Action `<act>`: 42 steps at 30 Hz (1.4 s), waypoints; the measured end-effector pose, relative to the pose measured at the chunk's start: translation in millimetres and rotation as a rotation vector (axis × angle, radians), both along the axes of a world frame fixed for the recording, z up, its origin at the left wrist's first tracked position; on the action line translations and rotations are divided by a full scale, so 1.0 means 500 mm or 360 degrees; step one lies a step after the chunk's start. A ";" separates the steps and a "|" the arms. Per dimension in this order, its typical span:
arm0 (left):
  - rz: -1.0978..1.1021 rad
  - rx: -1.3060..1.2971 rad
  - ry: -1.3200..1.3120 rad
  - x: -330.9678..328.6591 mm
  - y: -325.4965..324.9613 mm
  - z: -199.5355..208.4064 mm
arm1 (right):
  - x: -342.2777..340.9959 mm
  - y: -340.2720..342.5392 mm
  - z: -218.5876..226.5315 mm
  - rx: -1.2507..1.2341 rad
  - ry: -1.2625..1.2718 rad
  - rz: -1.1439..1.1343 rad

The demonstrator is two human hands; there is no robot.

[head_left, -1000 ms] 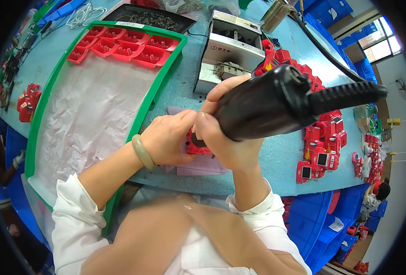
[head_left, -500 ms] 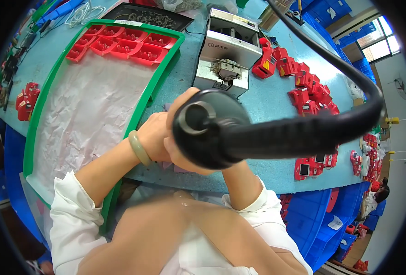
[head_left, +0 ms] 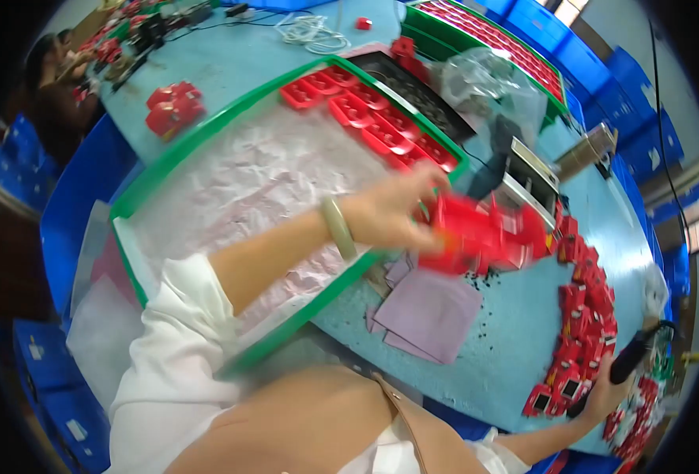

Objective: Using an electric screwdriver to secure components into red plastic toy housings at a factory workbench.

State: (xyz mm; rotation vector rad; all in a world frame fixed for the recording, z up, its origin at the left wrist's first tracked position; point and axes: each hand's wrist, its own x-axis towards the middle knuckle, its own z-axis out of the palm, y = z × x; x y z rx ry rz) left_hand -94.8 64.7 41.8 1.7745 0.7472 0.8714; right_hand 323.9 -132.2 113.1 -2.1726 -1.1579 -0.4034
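Observation:
My left hand [head_left: 393, 212] grips a red plastic housing [head_left: 488, 233], blurred by motion, above the near right edge of a green-rimmed tray [head_left: 298, 321]. A pale bangle circles that wrist. Far over to the right, my right hand [head_left: 604, 395] is closed around the black handle of an electric screwdriver [head_left: 629, 363], beside the rows of red devices [head_left: 582, 316]. Below the housing lies a folded mauve cloth [head_left: 436, 312] on the blue tabletop. Several red shells [head_left: 381, 130] line the tray's far end, over crumpled white sheeting.
A white box-shaped machine [head_left: 533, 174] stands behind the housing, partly covered by it. Small dark bits are strewn by the cloth. Beyond the tray are a black tray [head_left: 420, 99] of small parts, a clear plastic bag [head_left: 496, 83] and a red cluster [head_left: 173, 108]. People sit far left.
My hands, together around the screwdriver before, are now wide apart. The screwdriver has gone right with my right hand; the left now carries the red housing into sight. The view has turned left.

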 end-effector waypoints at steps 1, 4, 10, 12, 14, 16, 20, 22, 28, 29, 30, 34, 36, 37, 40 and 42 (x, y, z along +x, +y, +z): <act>0.0139 -0.0016 -0.0057 -0.067 0.044 0.030 | 0.027 -0.013 -0.022 -0.0089 -0.0122 0.0048; 0.0664 -0.0249 -0.0418 -0.308 0.118 0.076 | 0.146 -0.070 -0.124 -0.0225 -0.0247 0.0188; 0.1488 -0.1091 -0.0881 -0.751 0.127 -0.020 | 0.147 -0.086 -0.154 -0.0585 0.0264 -0.0180; 0.1785 -0.1445 -0.0762 -0.805 0.127 -0.073 | 0.156 -0.091 -0.159 -0.0579 0.0097 -0.0235; 0.1982 -0.1587 -0.0874 -0.985 0.122 -0.195 | 0.149 -0.074 -0.159 -0.0559 -0.0008 -0.0266; 0.1820 -0.0288 0.0631 -1.235 -0.019 -0.190 | 0.163 -0.003 -0.232 -0.0550 0.0098 -0.0105; 0.2138 -0.1909 -0.0245 -0.882 0.111 -0.096 | 0.052 -0.088 -0.114 -0.0477 0.0124 -0.0384; 0.1987 -0.1606 0.0279 -0.896 0.080 -0.052 | 0.065 -0.105 -0.122 -0.0348 -0.0016 -0.0326; 0.1033 -0.0784 0.1258 -0.795 0.132 0.001 | 0.122 -0.119 -0.141 -0.0568 0.0224 -0.0392; 0.1223 -0.0793 0.1173 -0.781 0.153 -0.017 | 0.130 -0.116 -0.134 -0.0593 0.0144 -0.0412; 0.1395 -0.0806 0.1073 -0.771 0.187 -0.054 | 0.127 -0.110 -0.122 -0.0622 0.0051 -0.0445; 0.1633 -0.0626 0.0955 -0.903 0.306 -0.195 | 0.129 -0.081 -0.108 -0.0603 0.0050 -0.0312; 0.1851 -0.0420 0.1308 -1.004 0.303 -0.201 | 0.142 -0.059 -0.129 -0.0566 0.0135 -0.0184; 0.2018 -0.0217 0.1631 -1.015 0.319 -0.204 | 0.146 -0.058 -0.134 -0.0541 0.0138 -0.0177; 0.2073 0.0224 0.1615 -0.846 0.384 -0.168 | 0.126 -0.079 -0.114 -0.0500 0.0093 -0.0260; 0.1645 0.0426 0.1311 -0.649 0.369 -0.076 | 0.099 -0.079 -0.106 -0.0497 0.0016 -0.0332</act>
